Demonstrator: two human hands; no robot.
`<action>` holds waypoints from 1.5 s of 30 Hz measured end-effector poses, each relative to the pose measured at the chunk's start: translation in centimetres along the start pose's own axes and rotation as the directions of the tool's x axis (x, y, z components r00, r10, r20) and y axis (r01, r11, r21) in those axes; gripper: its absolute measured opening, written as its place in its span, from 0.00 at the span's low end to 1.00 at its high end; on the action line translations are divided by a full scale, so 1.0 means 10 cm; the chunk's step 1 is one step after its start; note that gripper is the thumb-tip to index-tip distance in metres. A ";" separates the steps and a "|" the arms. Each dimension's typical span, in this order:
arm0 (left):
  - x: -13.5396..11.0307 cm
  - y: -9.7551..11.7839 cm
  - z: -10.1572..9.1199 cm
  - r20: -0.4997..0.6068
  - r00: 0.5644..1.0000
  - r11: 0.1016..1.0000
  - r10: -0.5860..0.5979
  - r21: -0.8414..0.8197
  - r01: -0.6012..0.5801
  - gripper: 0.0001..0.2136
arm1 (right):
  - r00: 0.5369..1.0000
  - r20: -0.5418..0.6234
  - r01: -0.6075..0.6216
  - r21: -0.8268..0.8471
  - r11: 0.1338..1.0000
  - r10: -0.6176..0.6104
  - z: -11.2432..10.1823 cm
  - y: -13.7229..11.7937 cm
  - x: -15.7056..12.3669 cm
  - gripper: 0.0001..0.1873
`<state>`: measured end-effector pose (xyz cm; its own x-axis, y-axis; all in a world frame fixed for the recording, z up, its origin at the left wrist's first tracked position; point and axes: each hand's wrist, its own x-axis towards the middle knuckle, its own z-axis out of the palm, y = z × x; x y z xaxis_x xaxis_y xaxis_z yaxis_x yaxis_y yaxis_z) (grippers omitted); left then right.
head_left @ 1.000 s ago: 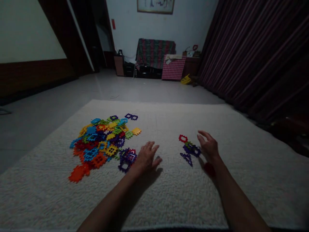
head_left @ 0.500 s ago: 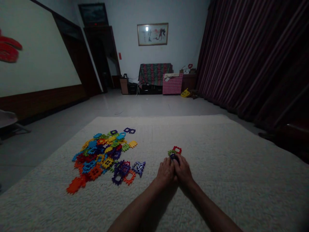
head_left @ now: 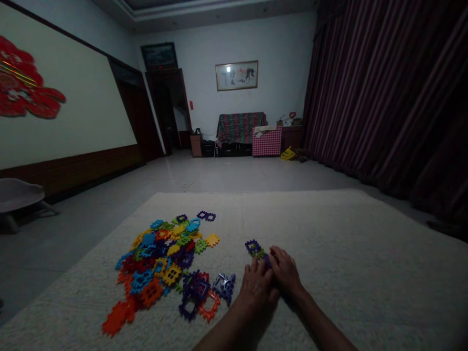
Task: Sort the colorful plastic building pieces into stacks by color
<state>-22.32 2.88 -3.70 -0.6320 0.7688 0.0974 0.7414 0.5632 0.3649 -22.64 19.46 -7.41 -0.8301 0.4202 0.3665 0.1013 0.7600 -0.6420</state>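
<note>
A small joined group of interlocking plastic building tiles (head_left: 252, 247) lies on the pale mat, with purple, green and a bit of red showing. My left hand (head_left: 256, 285) presses on the near side of these tiles, its fingers bent over the green one. Against it, on the right, my right hand (head_left: 285, 269) curls round the purple and red edge. Both hands cover much of the group, so how the tiles join under the fingers is hidden. To the left, a loose purple-grey tile (head_left: 224, 286) is nearest to my left hand.
A heap of mixed toothed tiles (head_left: 155, 261) spreads over the left of the mat (head_left: 347, 273). An orange tile (head_left: 116, 319) lies at its near end. Beyond are the tiled floor, a checked cloth-covered box (head_left: 266, 143), long dark curtains (head_left: 351, 97) and a stool (head_left: 22, 195).
The view has tilted up. The joined tiles have turned, so a purple one now sticks out at the far left and the red one is mostly covered by my right hand.
</note>
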 end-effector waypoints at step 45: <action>-1.17 -1.15 -0.50 -0.190 0.960 0.896 0.205 0.432 -0.106 0.15 | 0.903 0.343 0.178 0.245 0.953 -0.257 0.65 -1.42 -0.03 0.23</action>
<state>-24.61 -14.07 -4.37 -0.4975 0.7962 0.3443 0.8285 0.5537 -0.0833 -27.38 5.28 -2.77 -0.9641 0.0136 0.2650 -0.1861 0.6775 -0.7116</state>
